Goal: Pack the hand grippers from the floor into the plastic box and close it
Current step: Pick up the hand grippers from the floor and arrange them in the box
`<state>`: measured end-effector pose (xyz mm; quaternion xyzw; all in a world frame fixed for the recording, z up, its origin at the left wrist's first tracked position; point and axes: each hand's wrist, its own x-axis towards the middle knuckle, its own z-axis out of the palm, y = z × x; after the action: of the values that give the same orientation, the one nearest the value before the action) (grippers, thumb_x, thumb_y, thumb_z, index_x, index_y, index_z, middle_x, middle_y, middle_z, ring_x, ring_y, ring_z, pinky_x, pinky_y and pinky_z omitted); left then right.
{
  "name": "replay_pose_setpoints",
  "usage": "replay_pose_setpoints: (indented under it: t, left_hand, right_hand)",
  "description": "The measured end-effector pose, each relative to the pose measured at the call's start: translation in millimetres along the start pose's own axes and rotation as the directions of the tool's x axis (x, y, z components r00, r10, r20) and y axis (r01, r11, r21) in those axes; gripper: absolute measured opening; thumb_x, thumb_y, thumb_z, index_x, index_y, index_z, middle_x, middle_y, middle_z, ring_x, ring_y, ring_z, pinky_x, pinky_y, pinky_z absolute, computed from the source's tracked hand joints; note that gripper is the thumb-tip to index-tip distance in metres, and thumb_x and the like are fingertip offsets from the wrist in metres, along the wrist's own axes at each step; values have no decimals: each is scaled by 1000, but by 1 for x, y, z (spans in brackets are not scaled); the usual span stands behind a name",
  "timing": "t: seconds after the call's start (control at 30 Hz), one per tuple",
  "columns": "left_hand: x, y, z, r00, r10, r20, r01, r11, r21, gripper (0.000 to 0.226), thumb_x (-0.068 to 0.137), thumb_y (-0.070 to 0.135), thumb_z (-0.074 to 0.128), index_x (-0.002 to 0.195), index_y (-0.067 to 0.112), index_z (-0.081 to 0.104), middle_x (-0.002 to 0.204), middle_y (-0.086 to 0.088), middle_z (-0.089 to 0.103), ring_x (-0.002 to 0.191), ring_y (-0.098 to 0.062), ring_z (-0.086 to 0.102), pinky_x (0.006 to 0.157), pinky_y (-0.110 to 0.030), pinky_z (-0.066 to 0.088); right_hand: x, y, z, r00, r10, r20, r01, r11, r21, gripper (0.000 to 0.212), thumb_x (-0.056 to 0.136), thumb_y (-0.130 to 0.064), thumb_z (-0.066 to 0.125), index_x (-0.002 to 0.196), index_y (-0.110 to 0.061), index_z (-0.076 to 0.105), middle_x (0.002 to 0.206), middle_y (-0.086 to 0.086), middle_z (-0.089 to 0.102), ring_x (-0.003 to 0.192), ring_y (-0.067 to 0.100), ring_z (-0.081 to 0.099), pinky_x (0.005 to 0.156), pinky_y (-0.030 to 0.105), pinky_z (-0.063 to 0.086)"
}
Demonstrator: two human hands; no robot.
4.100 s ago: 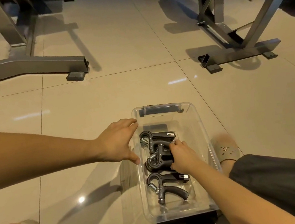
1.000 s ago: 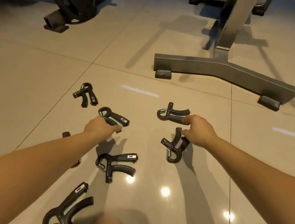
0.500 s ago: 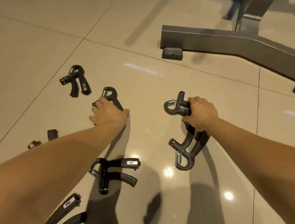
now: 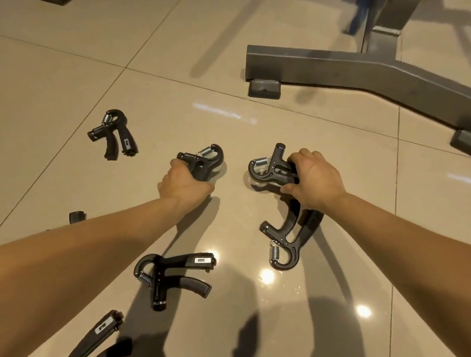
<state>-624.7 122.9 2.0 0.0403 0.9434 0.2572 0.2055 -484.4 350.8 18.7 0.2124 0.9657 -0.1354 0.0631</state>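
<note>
Black hand grippers, six plainly visible

Black hand grippers, beige floor tiles

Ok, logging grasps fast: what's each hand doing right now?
Left hand: closed round a black plastic hand gripper with a steel spring.
Right hand: closed round a second black spring hand gripper.

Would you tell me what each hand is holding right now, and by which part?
The left hand grips one hand gripper by its handles; the right hand grips another hand gripper, also by its handles.
</note>
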Motion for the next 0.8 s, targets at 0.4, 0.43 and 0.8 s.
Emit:
replay_pose_setpoints:
  t: [0.4, 0.43, 0.8]
  left_hand:
    - [-168, 45, -111, 857, 515, -7, -512, 853, 103, 64, 81, 51, 76, 125, 16, 47, 106, 3, 64, 94, -21, 62, 88, -40, 49]
    - [-187, 50, -122, 839, 545, -3, -540, 833, 121, 63, 82, 54, 74, 126, 16, 48, 106, 4, 63, 94, -21, 61, 88, -40, 49]
    - [-408, 98, -210, 707, 707, -8, -692, 695, 197, 50, 79, 33, 80, 118, 26, 50, 104, 3, 66, 88, -14, 62, 81, -37, 54]
  right_hand:
    - [-148, -11, -122, 988, -36, -150, 53, 992, 114, 57, 72, -51, 84, 112, -21, 58, 103, -4, 55, 94, 19, 54, 82, 40, 51]
    - [-166, -13, -135, 988, -43, -146, 64, 988, 142, 57, 72, -51, 85, 113, -21, 58, 104, -4, 55, 94, 18, 54, 83, 40, 52]
    - [-374, -14, -270, 951, -229, -207, 236, 972, 7, 55, 77, -39, 84, 122, -24, 56, 114, -7, 52, 104, 14, 52, 93, 31, 48]
